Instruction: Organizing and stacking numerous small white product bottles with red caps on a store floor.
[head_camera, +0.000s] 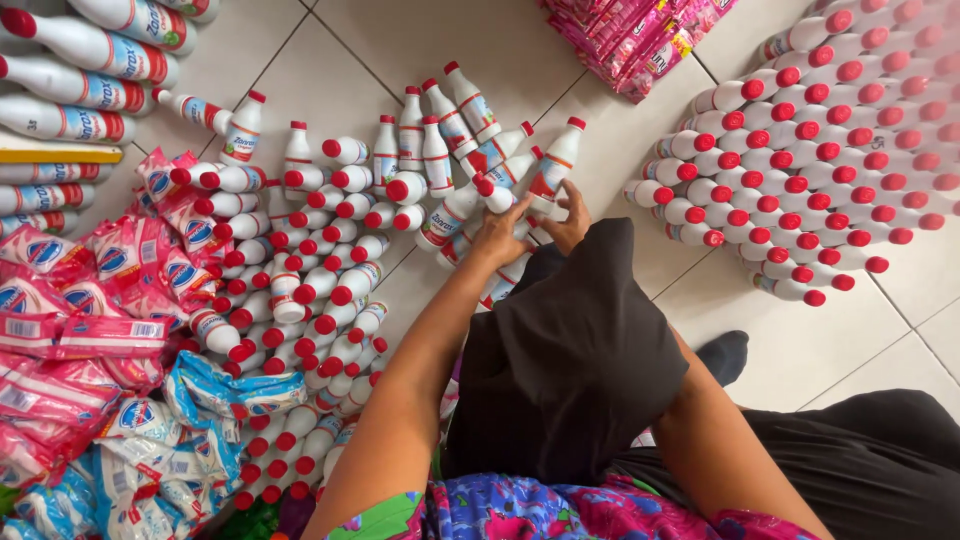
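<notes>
Closest to us, along the bottom edge, a bright floral garment (520, 510) fills the frame, and just above it a black cloth (570, 360) drapes over the right forearm. Both arms stretch up toward the middle of the frame. The left hand (500, 235) is out there now, fingers curled down onto a small white bottle with a red cap (497, 192); they look wrapped around it, though we can't see how firmly. The right hand (568, 222) sits just beside it, fingers spread and bent against another white bottle (552, 165) that leans up to the right. Whether that one is truly gripped or only touched, we cannot tell.

Those two bottles belong to a loose cluster of white red-capped bottles (440, 150) at upper centre, lying and standing every which way on the pale tiled floor (400, 50). To the left, a long heap of the same bottles (310, 300) runs down toward the bottom. Far left, pink and blue sachet packs (90, 330) pile up, with larger white bottles (90, 60) in the upper left corner. Upper right, a neat block of bottles lying cap-first (810, 150). Top centre, strips of pink sachets (630, 40). A dark sock (725, 355) peeks out at lower right.
</notes>
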